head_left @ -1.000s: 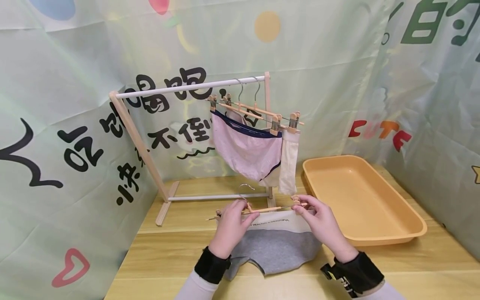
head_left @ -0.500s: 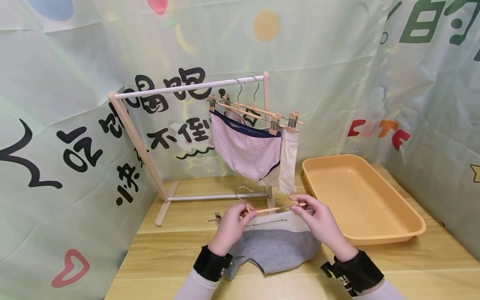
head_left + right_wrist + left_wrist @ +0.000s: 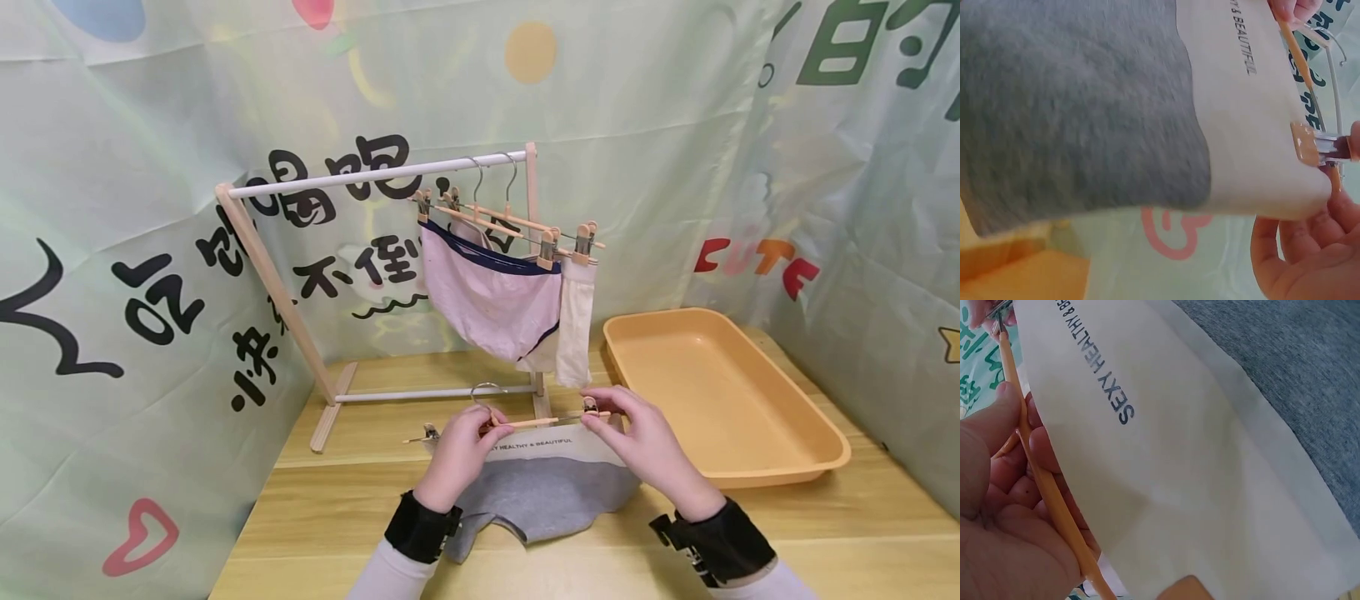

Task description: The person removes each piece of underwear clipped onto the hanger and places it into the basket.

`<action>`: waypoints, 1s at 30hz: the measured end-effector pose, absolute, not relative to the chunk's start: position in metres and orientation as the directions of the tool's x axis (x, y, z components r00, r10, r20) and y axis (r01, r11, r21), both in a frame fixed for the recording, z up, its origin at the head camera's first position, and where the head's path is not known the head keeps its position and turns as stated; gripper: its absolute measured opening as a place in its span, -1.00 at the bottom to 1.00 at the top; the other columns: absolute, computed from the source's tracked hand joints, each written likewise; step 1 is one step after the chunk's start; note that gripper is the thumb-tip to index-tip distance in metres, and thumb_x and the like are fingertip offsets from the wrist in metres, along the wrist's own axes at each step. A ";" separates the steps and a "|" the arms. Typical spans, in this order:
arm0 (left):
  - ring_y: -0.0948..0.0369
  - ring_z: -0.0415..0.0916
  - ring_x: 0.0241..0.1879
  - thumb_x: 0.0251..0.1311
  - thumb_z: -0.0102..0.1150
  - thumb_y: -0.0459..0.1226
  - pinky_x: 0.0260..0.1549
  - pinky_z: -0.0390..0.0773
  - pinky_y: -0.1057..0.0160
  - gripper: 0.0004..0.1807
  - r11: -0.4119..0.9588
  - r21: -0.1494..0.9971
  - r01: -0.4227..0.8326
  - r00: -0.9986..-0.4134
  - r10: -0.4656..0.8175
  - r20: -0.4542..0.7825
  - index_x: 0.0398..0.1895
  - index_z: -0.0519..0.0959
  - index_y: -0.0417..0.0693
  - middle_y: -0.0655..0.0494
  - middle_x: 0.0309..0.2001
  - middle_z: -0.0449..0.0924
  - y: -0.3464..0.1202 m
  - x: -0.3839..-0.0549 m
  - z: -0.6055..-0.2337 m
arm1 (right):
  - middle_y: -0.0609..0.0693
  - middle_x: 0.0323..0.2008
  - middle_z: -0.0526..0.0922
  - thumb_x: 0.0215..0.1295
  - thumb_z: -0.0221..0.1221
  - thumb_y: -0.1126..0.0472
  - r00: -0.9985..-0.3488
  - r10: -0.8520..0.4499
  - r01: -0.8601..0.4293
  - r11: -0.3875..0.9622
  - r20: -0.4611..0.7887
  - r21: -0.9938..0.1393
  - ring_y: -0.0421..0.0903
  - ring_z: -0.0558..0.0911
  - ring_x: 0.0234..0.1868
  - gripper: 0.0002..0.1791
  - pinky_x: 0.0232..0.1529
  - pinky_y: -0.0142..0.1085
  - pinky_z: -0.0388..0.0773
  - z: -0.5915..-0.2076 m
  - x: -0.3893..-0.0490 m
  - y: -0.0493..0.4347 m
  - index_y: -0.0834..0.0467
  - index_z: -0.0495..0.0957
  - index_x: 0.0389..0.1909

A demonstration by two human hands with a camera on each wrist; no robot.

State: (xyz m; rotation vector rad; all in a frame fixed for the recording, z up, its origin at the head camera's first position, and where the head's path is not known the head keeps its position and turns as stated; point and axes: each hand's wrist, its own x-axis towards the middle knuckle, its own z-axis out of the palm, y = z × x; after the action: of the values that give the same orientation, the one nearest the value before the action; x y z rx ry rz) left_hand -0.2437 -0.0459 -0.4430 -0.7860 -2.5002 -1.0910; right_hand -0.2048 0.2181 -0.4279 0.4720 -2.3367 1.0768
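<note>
Low over the table, both hands hold a wooden clip hanger (image 3: 536,423) with a metal hook (image 3: 489,387). My left hand (image 3: 459,454) grips its bar left of the middle, thumb and fingers around the wood in the left wrist view. At the right end, my right hand (image 3: 637,442) pinches the hanger beside its clip (image 3: 1305,144), thumb at the clip's handle and fingers under the bar end. Grey underpants (image 3: 547,492) with a cream printed waistband (image 3: 1241,112) hang from the hanger. That right clip bites the waistband; the left clip (image 3: 431,432) sits at its other corner.
Behind the hands stands a small drying rack (image 3: 382,173) with two clip hangers on its rail. Pink underpants (image 3: 495,292) with navy trim and a cream garment (image 3: 576,321) hang there. A yellow tray (image 3: 720,400) lies at the right. Printed cloth surrounds the table.
The hanger's hook has tipped lower and the hanger has shifted slightly left. My right fingers have moved around the right clip, which now shows more clearly. My left hand keeps its grip.
</note>
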 end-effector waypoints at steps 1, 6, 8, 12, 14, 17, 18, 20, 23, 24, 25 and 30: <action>0.33 0.41 -0.44 0.16 0.20 -0.07 -0.47 0.50 0.29 -0.81 0.563 0.577 0.592 -0.804 0.365 0.469 -0.44 0.60 0.04 0.18 -0.38 0.61 -0.046 -0.244 -0.443 | -0.11 -0.26 0.67 0.15 0.31 0.14 -0.795 -0.100 -0.513 0.638 0.599 -0.575 -0.21 0.55 -0.27 -0.67 -0.35 -0.24 0.54 -0.427 -0.204 0.218 0.10 0.61 -0.05; 0.32 0.40 -0.44 0.16 0.18 -0.06 -0.46 0.47 0.28 -0.82 0.567 0.575 0.590 -0.807 0.379 0.454 -0.43 0.59 0.06 0.19 -0.39 0.60 -0.045 -0.243 -0.443 | -0.18 -0.34 0.64 0.12 0.33 0.15 -0.766 -0.122 -0.534 0.667 0.631 -0.520 -0.23 0.55 -0.29 -0.73 -0.35 -0.19 0.56 -0.423 -0.202 0.220 0.07 0.63 -0.13; 0.31 0.39 -0.44 0.16 0.18 -0.07 -0.46 0.47 0.28 -0.83 0.568 0.574 0.590 -0.806 0.382 0.452 -0.43 0.59 0.06 0.19 -0.39 0.60 -0.046 -0.243 -0.443 | -0.19 -0.35 0.63 0.12 0.33 0.17 -0.763 -0.128 -0.540 0.665 0.633 -0.517 -0.25 0.56 -0.30 -0.77 -0.37 -0.19 0.56 -0.423 -0.202 0.220 0.05 0.63 -0.17; 0.30 0.37 -0.46 0.16 0.19 -0.08 -0.47 0.45 0.28 -0.84 0.564 0.569 0.598 -0.801 0.391 0.454 -0.42 0.59 0.07 0.20 -0.42 0.57 -0.046 -0.243 -0.443 | -0.20 -0.39 0.61 0.11 0.33 0.20 -0.759 -0.137 -0.552 0.653 0.636 -0.518 -0.27 0.56 -0.34 -0.80 -0.41 -0.20 0.57 -0.422 -0.203 0.220 0.08 0.63 -0.21; 0.30 0.36 -0.46 0.17 0.18 -0.09 -0.48 0.44 0.29 -0.85 0.561 0.566 0.604 -0.797 0.396 0.457 -0.42 0.58 0.07 0.21 -0.42 0.56 -0.046 -0.243 -0.443 | -0.19 -0.39 0.61 0.10 0.33 0.21 -0.759 -0.140 -0.555 0.651 0.636 -0.518 -0.27 0.56 -0.35 -0.80 -0.41 -0.20 0.58 -0.423 -0.203 0.220 0.09 0.63 -0.21; 0.30 0.35 -0.47 0.17 0.18 -0.10 -0.49 0.43 0.30 -0.86 0.559 0.562 0.609 -0.792 0.402 0.459 -0.41 0.57 0.07 0.22 -0.43 0.55 -0.046 -0.242 -0.443 | -0.18 -0.38 0.62 0.09 0.33 0.23 -0.756 -0.141 -0.559 0.648 0.639 -0.517 -0.27 0.56 -0.35 -0.80 -0.41 -0.21 0.60 -0.423 -0.203 0.220 0.06 0.63 -0.22; 0.30 0.35 -0.48 0.18 0.19 -0.09 -0.49 0.43 0.30 -0.86 0.558 0.561 0.611 -0.791 0.404 0.460 -0.41 0.57 0.07 0.22 -0.44 0.54 -0.046 -0.242 -0.443 | -0.18 -0.38 0.63 0.09 0.34 0.23 -0.755 -0.141 -0.560 0.647 0.640 -0.518 -0.27 0.56 -0.34 -0.79 -0.40 -0.21 0.60 -0.424 -0.203 0.220 0.05 0.63 -0.22; 0.30 0.34 -0.48 0.18 0.18 -0.09 -0.50 0.42 0.31 -0.86 0.557 0.559 0.614 -0.789 0.406 0.461 -0.41 0.57 0.08 0.23 -0.45 0.53 -0.046 -0.241 -0.443 | -0.17 -0.37 0.63 0.09 0.33 0.23 -0.755 -0.142 -0.560 0.647 0.641 -0.517 -0.27 0.56 -0.34 -0.80 -0.40 -0.20 0.61 -0.424 -0.203 0.220 0.04 0.63 -0.22; 0.30 0.34 -0.48 0.18 0.18 -0.09 -0.50 0.43 0.30 -0.85 0.555 0.557 0.618 -0.785 0.409 0.465 -0.42 0.57 0.07 0.22 -0.45 0.53 -0.046 -0.242 -0.443 | -0.17 -0.37 0.63 0.10 0.33 0.24 -0.752 -0.140 -0.561 0.648 0.644 -0.514 -0.27 0.56 -0.34 -0.80 -0.38 -0.15 0.60 -0.425 -0.203 0.220 0.06 0.63 -0.22; 0.30 0.35 -0.48 0.18 0.18 -0.10 -0.49 0.44 0.30 -0.85 0.553 0.557 0.619 -0.785 0.409 0.466 -0.43 0.56 0.07 0.22 -0.45 0.54 -0.046 -0.242 -0.443 | -0.17 -0.37 0.63 0.10 0.32 0.24 -0.751 -0.139 -0.561 0.649 0.645 -0.513 -0.26 0.56 -0.33 -0.81 -0.38 -0.13 0.59 -0.425 -0.203 0.220 0.06 0.63 -0.22; 0.31 0.35 -0.47 0.18 0.19 -0.10 -0.49 0.45 0.30 -0.85 0.552 0.559 0.619 -0.785 0.409 0.465 -0.44 0.56 0.06 0.22 -0.45 0.54 -0.046 -0.242 -0.443 | -0.18 -0.37 0.63 0.11 0.32 0.24 -0.750 -0.138 -0.561 0.651 0.647 -0.512 -0.26 0.56 -0.33 -0.81 -0.37 -0.12 0.59 -0.425 -0.203 0.220 0.07 0.63 -0.22; 0.31 0.37 -0.46 0.17 0.20 -0.10 -0.47 0.47 0.29 -0.85 0.552 0.558 0.620 -0.784 0.412 0.465 -0.45 0.55 0.06 0.21 -0.44 0.56 -0.046 -0.242 -0.442 | -0.19 -0.38 0.62 0.11 0.32 0.24 -0.741 -0.133 -0.564 0.654 0.658 -0.503 -0.26 0.55 -0.33 -0.82 -0.37 -0.12 0.57 -0.425 -0.202 0.220 0.05 0.63 -0.24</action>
State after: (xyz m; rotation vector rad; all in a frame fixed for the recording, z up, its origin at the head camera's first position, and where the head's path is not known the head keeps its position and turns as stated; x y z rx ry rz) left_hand -0.2418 -0.0457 -0.4419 -0.8564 -2.5099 -1.0655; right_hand -0.2019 0.2200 -0.4249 0.5389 -2.2849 0.9645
